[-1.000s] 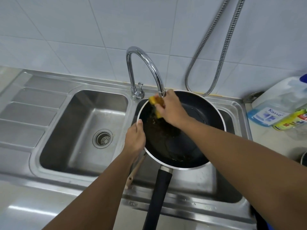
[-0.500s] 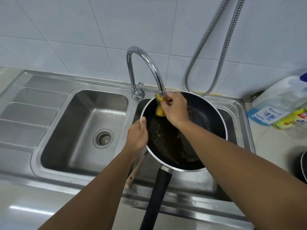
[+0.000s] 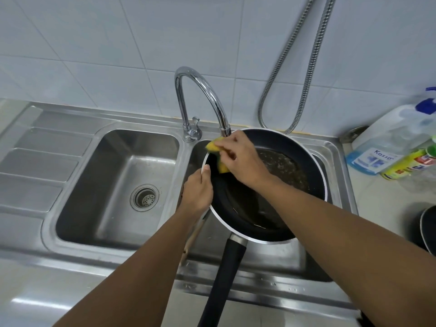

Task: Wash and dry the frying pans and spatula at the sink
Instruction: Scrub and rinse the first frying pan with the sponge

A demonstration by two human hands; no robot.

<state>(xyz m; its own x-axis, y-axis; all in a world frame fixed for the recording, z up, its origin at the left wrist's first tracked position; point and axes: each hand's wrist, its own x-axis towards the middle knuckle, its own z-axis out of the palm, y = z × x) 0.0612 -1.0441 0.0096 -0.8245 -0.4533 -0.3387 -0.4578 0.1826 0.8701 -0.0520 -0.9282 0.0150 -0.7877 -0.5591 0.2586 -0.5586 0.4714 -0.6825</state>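
Observation:
A black frying pan point(image 3: 283, 180) with a pale rim lies tilted over the right sink basin, brownish greasy water pooled in it. Its black handle point(image 3: 224, 279) points toward me over the sink's front edge. My left hand point(image 3: 198, 192) grips the pan's left rim, thumb on top. My right hand point(image 3: 240, 159) presses a yellow-green sponge point(image 3: 219, 156) against the pan's upper-left rim, just under the tap spout. A wooden spatula handle point(image 3: 192, 237) shows below my left forearm in the right basin; its blade is hidden.
The chrome tap point(image 3: 200, 100) arches over the divider; no water stream is visible. The left basin point(image 3: 113, 185) holds only its drain. A drainboard point(image 3: 35, 161) lies far left. Detergent bottles point(image 3: 396, 149) stand at the right, with another dark pan's edge point(image 3: 427, 227) below them.
My right hand slid the sponge from the pan's inner upper-left wall up onto its rim. The pan tilted and shifted slightly right; my left hand stayed on the rim.

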